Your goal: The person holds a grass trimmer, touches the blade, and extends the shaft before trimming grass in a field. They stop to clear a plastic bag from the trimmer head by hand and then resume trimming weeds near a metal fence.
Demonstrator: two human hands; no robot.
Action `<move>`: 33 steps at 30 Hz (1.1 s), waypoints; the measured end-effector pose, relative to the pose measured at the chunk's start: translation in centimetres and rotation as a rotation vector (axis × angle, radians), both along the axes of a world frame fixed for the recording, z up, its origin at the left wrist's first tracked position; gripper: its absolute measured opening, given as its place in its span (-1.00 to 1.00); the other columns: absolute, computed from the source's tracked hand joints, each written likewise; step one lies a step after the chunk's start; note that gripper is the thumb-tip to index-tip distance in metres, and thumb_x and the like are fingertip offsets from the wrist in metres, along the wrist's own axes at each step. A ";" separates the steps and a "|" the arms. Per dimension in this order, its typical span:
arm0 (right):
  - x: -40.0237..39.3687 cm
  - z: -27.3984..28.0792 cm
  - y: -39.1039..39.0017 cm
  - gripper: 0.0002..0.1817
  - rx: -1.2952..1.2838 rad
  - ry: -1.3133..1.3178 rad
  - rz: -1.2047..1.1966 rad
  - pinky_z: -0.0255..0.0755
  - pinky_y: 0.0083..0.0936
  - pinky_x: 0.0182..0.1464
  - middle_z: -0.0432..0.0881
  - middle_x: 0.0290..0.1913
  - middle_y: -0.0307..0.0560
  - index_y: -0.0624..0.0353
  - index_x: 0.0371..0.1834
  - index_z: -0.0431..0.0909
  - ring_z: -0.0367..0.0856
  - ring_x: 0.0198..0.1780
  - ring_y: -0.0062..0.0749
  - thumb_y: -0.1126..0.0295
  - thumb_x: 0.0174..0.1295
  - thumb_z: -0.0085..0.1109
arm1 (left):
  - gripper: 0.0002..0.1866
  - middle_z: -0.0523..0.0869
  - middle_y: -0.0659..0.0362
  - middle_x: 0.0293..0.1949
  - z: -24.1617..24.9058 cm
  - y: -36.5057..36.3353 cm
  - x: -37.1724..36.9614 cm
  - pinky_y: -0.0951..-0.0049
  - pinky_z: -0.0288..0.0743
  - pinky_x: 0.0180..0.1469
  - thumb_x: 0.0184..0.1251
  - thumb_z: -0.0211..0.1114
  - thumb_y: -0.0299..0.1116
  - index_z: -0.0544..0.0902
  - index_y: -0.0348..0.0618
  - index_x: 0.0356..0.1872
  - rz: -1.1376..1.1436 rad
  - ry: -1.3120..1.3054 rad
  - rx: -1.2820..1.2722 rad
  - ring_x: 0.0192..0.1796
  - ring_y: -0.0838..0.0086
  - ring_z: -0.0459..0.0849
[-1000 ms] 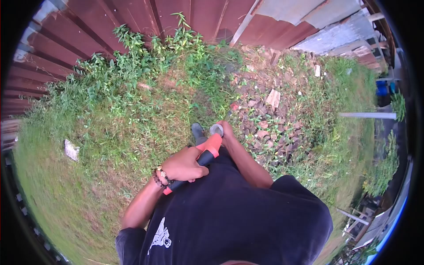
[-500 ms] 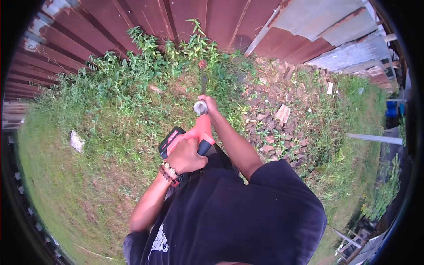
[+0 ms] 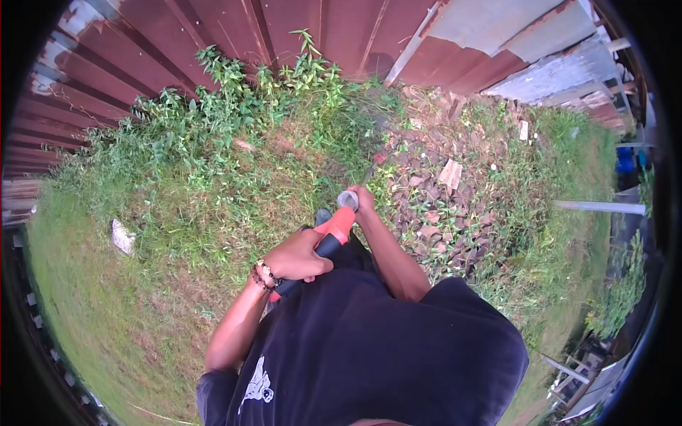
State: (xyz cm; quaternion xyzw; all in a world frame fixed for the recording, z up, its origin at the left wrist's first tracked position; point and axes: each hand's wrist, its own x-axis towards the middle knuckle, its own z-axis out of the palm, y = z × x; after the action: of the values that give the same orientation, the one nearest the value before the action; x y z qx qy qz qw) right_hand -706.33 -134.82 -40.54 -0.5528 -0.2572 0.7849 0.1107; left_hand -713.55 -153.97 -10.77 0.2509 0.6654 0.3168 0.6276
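A red and black cordless grass trimmer (image 3: 339, 226) crosses in front of my body. My left hand (image 3: 293, 257), with bead bracelets at the wrist, is closed around its rear handle. Farther forward, my right hand (image 3: 364, 201) grips the shaft beside a pale round fitting (image 3: 347, 199). The thin shaft runs on past that hand to a small reddish head (image 3: 379, 157), blurred against the ground where weeds meet broken rubble. The battery end is mostly hidden behind my left hand and forearm.
A rusty red corrugated metal fence (image 3: 305, 35) closes off the far side, with leafy weeds (image 3: 227, 92) along its foot. Broken brick rubble (image 3: 447, 227) lies to the right. A pale piece of debris (image 3: 122, 237) sits in the grass at left. A grey post (image 3: 600, 206) juts in at right.
The trimmer's head has swung right and closer to me, from the weeds near the fence to the rubble's edge. My right hand moved right and nearer; the battery has turned out of sight.
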 end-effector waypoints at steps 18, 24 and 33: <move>-7.9 4.0 -12.6 -0.86 -0.073 0.071 0.624 0.40 -0.36 -0.60 0.42 -0.61 -0.21 0.11 -0.48 0.42 0.45 -0.64 -0.40 0.40 0.01 0.22 | -0.59 0.56 0.17 -0.70 -2.7 -13.0 7.3 0.42 0.45 -0.58 -0.08 0.26 -0.43 0.53 -0.43 -0.14 0.471 0.378 0.136 -0.66 0.49 0.59; -13.3 6.1 -21.7 -0.84 -0.277 0.317 0.948 0.50 -0.30 -0.55 0.50 -0.53 -0.08 0.18 -0.46 0.43 0.49 -0.62 -0.29 0.36 0.11 0.18 | -0.51 0.65 -0.08 -0.41 -4.2 -17.5 8.3 0.22 0.52 -0.24 -0.17 0.29 -0.30 0.52 -0.30 -0.11 0.842 0.456 0.078 -0.34 0.03 0.66; -17.5 3.3 -28.7 -0.83 -0.151 0.509 0.997 0.40 -0.51 -0.59 0.52 -0.57 -0.22 0.15 -0.46 0.51 0.47 -0.63 -0.51 0.34 0.17 0.27 | -0.77 0.55 0.17 -0.67 -9.2 -19.1 4.9 0.44 0.47 -0.59 -0.08 0.27 -0.38 0.45 -0.31 -0.47 1.004 0.453 0.031 -0.64 0.48 0.60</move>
State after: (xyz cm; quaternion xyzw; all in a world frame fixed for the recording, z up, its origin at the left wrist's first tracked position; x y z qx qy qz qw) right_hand -723.80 -163.53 -37.26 -0.1641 -0.3953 0.8671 -0.2548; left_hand -708.64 -173.12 -19.95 -0.0261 0.8170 0.5252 0.2365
